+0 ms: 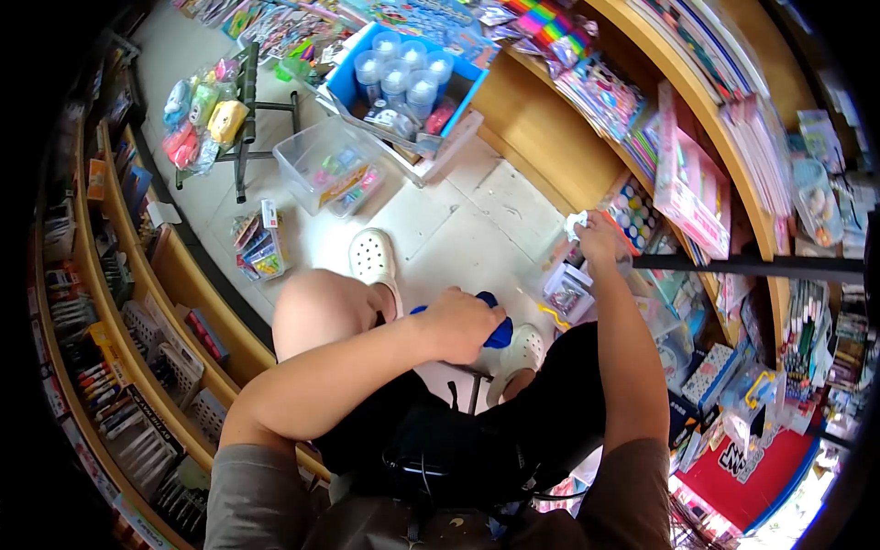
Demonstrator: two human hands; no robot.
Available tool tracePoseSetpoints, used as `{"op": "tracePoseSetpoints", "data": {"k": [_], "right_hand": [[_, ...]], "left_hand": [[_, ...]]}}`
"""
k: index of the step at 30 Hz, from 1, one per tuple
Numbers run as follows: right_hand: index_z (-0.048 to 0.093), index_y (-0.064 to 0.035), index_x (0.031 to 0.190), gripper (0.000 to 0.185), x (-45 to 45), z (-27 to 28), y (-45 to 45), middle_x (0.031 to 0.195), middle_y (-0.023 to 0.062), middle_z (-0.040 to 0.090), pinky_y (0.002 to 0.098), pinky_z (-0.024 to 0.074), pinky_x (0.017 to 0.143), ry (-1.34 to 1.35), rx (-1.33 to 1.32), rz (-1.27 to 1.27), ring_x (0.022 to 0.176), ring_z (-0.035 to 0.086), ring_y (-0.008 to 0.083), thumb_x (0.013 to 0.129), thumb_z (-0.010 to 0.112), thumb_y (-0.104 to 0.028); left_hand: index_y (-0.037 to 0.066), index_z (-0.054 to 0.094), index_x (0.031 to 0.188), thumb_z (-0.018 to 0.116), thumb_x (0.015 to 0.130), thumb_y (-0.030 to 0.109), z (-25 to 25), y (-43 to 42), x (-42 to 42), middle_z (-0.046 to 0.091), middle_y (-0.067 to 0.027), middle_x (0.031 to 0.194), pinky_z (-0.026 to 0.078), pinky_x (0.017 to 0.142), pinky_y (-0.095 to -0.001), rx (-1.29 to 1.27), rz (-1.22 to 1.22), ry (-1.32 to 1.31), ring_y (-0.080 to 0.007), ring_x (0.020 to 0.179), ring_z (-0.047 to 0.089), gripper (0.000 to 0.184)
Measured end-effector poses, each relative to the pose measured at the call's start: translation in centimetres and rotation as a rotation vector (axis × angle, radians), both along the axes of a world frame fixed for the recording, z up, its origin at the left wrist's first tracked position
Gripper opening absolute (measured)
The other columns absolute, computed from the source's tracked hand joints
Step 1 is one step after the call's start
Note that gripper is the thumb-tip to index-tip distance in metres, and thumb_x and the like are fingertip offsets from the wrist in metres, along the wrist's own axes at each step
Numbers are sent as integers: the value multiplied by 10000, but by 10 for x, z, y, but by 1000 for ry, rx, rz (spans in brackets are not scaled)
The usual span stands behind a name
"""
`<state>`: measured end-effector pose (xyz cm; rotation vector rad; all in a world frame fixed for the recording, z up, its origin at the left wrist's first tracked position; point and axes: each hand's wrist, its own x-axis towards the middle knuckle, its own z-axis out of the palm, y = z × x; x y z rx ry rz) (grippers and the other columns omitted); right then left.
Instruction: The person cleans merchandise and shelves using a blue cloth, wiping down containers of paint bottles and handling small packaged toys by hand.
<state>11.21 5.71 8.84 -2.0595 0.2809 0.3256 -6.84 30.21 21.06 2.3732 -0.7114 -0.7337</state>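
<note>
My left hand (pixel 461 327) is closed around a dark blue cloth (pixel 498 334), which hangs out on both sides of the fist above my feet. My right arm reaches out to the shelf on the right. At its end my right hand (pixel 600 242) is closed on a small crumpled white piece (pixel 576 225), perhaps tissue or paper. Just beside that hand is a box of round-capped bottles (pixel 632 215) in several colours. Below it sits a clear plastic container (pixel 566 291) with small packets inside.
A blue bin (pixel 472 99) of clear cups stands ahead, with a clear plastic tub (pixel 298 179) by it. A folding stool (pixel 247 119) carries bagged soft items. A small pack (pixel 259 247) lies on the tiled floor. Curved shelves (pixel 206 325) line the left; a dark bar (pixel 733 266) crosses the right.
</note>
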Motion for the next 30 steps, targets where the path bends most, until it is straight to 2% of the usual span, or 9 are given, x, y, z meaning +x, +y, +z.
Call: {"op": "tracePoseSetpoints", "data": {"k": [2, 6, 9, 15, 18, 22, 25, 28, 30], "right_hand": [[549, 13, 1069, 274, 9, -9, 12, 897, 66, 623, 246, 460, 676, 21, -33, -51, 782, 586, 131, 798, 578, 35], [565, 17, 1046, 251, 11, -21, 33, 874, 46, 614, 234, 444, 682, 16, 46, -80, 761, 562, 115, 797, 597, 14], [582, 19, 1006, 243, 6, -5, 45, 856, 45, 613, 247, 449, 651, -8, -172, -68, 736, 558, 117, 769, 628, -15], [613, 6, 947, 216, 34, 7, 39, 812, 62, 617, 263, 476, 631, -156, -472, 23, 714, 590, 136, 735, 655, 12], [634, -12, 959, 292, 49, 11, 24, 817, 133, 667, 328, 503, 642, -228, -525, 63, 731, 649, 213, 694, 692, -119], [622, -7, 952, 279, 47, 2, 18, 817, 128, 659, 322, 498, 644, -169, -422, 63, 711, 638, 222, 694, 682, -94], [610, -4, 895, 187, 43, 8, 24, 775, 67, 615, 282, 465, 605, -181, -538, 123, 677, 583, 150, 716, 649, 36], [610, -14, 884, 204, 44, 14, 32, 776, 66, 616, 296, 469, 615, -112, -601, 78, 691, 589, 161, 691, 667, 19], [609, -18, 890, 213, 75, -74, -20, 779, 79, 629, 302, 477, 617, -123, -534, 102, 694, 606, 184, 685, 668, -11]], "left_hand": [[34, 544, 1000, 608, 675, 111, -7, 16, -2, 624, -126, 773, 439, 688, -418, -23, 39, -5, -320, 754, 612, 340], [33, 561, 949, 594, 661, 81, -14, 44, -13, 625, -129, 788, 439, 697, -421, 5, 49, 3, -314, 789, 613, 294], [42, 577, 888, 581, 656, 61, -13, 50, -6, 628, -119, 798, 429, 709, -432, 21, 29, 26, -302, 800, 616, 233], [62, 600, 911, 578, 705, 92, 25, 53, 1, 654, -97, 816, 425, 725, -394, -34, 42, -42, -267, 818, 630, 210], [52, 593, 907, 586, 713, 106, 27, 58, -4, 652, -97, 796, 420, 710, -391, -91, 87, -69, -265, 794, 632, 202], [55, 571, 931, 606, 687, 103, 31, 65, -8, 628, -95, 782, 413, 683, -395, -127, 98, -78, -275, 762, 619, 251], [54, 561, 944, 615, 677, 110, 27, 62, -10, 614, -97, 790, 412, 683, -397, -114, 74, -91, -288, 753, 608, 278], [56, 561, 957, 615, 692, 146, 22, 61, -8, 605, -109, 791, 419, 716, -399, -85, 73, -43, -288, 781, 604, 285], [52, 558, 942, 609, 669, 71, 29, 70, -2, 637, -93, 754, 419, 683, -376, -123, 161, -36, -274, 726, 629, 279]]}}
